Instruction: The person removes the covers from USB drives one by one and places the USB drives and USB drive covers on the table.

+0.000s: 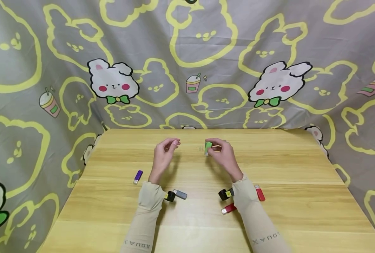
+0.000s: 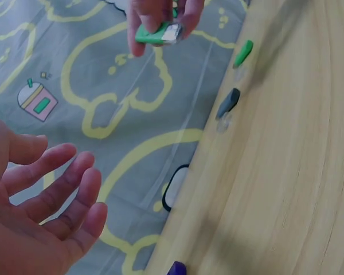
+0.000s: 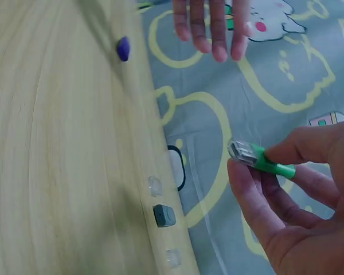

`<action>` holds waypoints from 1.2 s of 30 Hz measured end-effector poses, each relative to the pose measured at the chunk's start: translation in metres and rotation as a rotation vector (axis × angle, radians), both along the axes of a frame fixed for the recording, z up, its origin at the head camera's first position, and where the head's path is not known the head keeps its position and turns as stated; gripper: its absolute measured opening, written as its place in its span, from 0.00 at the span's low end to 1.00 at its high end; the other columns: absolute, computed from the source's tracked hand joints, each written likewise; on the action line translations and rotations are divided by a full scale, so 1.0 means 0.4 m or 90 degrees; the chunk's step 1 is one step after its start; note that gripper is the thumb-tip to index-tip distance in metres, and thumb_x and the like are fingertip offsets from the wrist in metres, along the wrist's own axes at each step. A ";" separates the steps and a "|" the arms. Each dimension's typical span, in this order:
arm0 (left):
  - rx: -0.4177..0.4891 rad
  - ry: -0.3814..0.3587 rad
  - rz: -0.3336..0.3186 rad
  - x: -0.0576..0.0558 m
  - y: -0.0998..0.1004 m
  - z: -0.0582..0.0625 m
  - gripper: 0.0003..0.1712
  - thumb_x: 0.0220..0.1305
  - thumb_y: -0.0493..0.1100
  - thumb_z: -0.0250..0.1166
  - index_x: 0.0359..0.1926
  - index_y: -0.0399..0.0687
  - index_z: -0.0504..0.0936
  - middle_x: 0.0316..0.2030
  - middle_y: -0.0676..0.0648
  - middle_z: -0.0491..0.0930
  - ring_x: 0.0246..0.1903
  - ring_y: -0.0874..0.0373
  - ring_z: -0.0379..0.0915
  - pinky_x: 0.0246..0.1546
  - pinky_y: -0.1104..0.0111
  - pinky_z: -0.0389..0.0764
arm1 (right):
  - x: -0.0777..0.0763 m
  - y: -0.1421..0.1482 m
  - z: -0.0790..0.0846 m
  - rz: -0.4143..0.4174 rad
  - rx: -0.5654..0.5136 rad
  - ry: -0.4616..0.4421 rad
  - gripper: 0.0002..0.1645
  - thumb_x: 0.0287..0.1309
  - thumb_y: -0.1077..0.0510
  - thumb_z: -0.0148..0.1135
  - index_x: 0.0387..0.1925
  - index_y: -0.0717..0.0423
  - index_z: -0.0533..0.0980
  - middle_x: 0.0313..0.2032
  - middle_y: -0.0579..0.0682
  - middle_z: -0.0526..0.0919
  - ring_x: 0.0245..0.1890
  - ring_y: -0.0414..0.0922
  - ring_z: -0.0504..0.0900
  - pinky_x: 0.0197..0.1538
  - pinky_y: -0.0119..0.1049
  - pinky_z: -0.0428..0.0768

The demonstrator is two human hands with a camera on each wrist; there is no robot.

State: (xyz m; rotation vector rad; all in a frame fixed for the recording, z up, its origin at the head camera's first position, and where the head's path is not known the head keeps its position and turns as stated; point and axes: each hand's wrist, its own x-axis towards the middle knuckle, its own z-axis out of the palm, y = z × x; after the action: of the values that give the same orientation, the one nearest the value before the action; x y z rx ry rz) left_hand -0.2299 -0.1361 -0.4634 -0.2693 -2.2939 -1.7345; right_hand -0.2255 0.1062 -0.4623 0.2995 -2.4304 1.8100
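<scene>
My right hand (image 1: 223,153) pinches a green USB flash drive (image 3: 269,165) between thumb and fingers, above the table. Its metal connector (image 3: 243,150) points away from the palm; whether a clear cap covers it I cannot tell. My left hand (image 2: 46,206) hovers to the left, holding nothing, its fingers loosely bent and apart. A purple flash drive (image 1: 138,177) lies left of the left wrist. Between the forearms is a grey flash drive (image 1: 180,194). By the right forearm are a red flash drive (image 1: 260,193) and a darker red one (image 1: 228,209), partly hidden by the sleeve.
The wrist views show a dark grey flash drive (image 2: 228,104), another green one (image 2: 243,54) and small clear pieces (image 3: 155,186) on the wooden table (image 1: 118,214). A patterned curtain (image 1: 187,105) hangs behind the table and along its sides.
</scene>
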 end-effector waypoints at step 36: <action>0.060 -0.062 -0.120 0.016 0.102 -0.037 0.09 0.66 0.31 0.70 0.45 0.30 0.86 0.40 0.34 0.86 0.39 0.41 0.83 0.42 0.65 0.85 | 0.018 -0.036 -0.063 -0.002 -0.256 -0.075 0.14 0.56 0.71 0.74 0.42 0.74 0.80 0.46 0.65 0.84 0.47 0.51 0.88 0.50 0.38 0.86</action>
State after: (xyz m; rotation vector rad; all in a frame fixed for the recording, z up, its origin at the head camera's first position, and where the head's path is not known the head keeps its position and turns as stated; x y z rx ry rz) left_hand -0.2233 -0.0954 -0.4784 -0.4030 -2.3108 -1.9830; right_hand -0.2183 0.0919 -0.4875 0.1566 -2.0604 2.3112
